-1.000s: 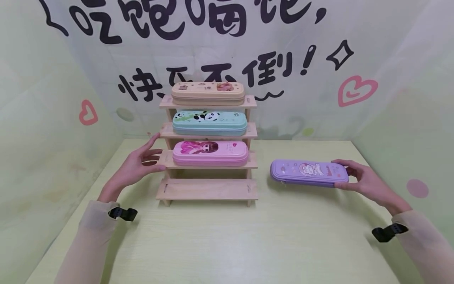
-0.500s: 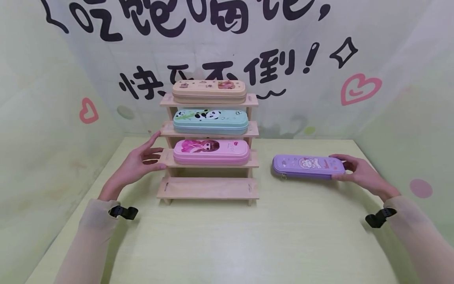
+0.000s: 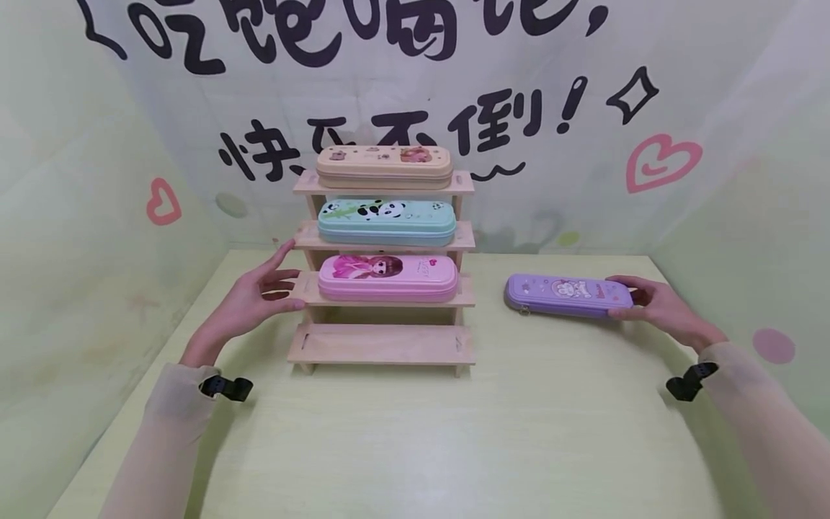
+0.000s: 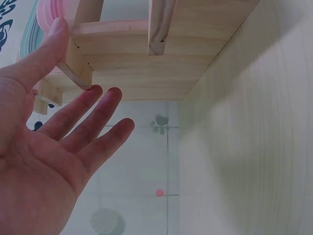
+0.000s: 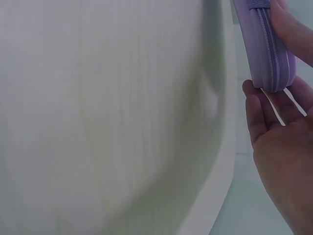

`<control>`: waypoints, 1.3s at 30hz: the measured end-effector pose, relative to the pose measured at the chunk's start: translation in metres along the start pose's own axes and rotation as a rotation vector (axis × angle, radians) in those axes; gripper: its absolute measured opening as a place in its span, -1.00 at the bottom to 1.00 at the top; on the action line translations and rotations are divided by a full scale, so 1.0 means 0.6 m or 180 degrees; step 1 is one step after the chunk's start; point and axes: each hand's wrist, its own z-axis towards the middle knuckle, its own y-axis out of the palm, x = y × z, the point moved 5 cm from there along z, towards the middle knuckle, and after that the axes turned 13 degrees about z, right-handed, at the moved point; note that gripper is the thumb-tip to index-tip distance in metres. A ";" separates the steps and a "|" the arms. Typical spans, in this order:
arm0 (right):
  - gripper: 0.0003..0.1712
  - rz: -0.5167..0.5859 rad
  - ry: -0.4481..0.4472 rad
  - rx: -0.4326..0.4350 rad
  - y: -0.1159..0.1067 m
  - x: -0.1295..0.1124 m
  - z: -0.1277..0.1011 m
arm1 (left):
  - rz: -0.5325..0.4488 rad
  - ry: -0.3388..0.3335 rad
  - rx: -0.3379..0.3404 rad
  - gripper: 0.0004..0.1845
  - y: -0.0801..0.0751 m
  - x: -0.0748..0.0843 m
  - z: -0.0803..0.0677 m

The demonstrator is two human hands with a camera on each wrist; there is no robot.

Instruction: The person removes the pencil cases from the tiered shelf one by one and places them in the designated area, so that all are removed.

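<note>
A pale yellow-green wooden tabletop (image 3: 415,432) fills the lower view, backed by a white cloth wall (image 3: 713,86) printed with large black Chinese characters, of which "快", "不" and "倒!" can be read, plus pink hearts. At the tabletop's rear centre stands a light wooden four-step rack (image 3: 382,346); its bottom step is bare. On the top step lies a long peach-coloured pencil case with rounded ends (image 3: 384,166), below it a mint-green pencil case printed with pandas (image 3: 386,221), and below that a pink pencil case showing a cartoon girl (image 3: 387,277), with small writing too small to read. To the right of the rack, well apart from it, a lilac zipped pencil case with a white cartoon figure (image 3: 568,294) lies low over the tabletop; whether it touches the surface cannot be told. The right hand (image 3: 658,306) holds its right end, thumb on one side and fingers curled round the other, zip edge facing the wrist camera (image 5: 268,54). The left hand (image 3: 249,299) is spread with straight fingers (image 4: 80,110), its thumb touching the left end of the pink case's step. Both forearms wear sheer beige sleeves with a black strap clip at the wrist (image 3: 223,389).
</note>
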 end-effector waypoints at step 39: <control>-0.09 -0.0272 0.0111 -0.0322 -0.002 0.012 0.056 | 0.0024 -0.0009 -0.0013 0.16 -0.001 -0.001 -0.002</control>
